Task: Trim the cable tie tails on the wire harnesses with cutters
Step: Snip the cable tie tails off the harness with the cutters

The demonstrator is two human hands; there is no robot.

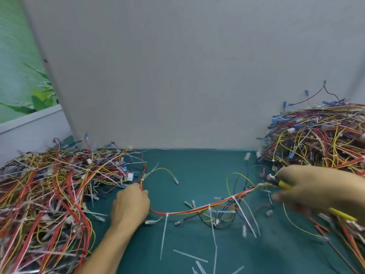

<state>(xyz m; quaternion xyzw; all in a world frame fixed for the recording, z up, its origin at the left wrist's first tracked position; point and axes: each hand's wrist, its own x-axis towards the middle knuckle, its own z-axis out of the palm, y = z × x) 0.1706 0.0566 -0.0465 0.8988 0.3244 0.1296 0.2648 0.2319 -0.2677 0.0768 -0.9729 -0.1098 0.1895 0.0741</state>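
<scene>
Centrally, left hand [130, 204] gripping harness [197, 209], right hand [312, 186] clutching cutters [285, 184], wire piles [45, 190] flanking

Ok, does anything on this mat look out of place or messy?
Only work litter: cut tails lie scattered on the mat near its front edge. The harness in the left hand has long untrimmed tails sticking out; the right hand holds cutters.

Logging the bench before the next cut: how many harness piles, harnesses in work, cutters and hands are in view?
Harness piles: 2 (left pile, right pile)
Harness in work: 1 (stretched harness between the hands)
Tools: 1 (cutters, yellow handles)
Hands: 2 (left hand, right hand)
Total: 6
</scene>
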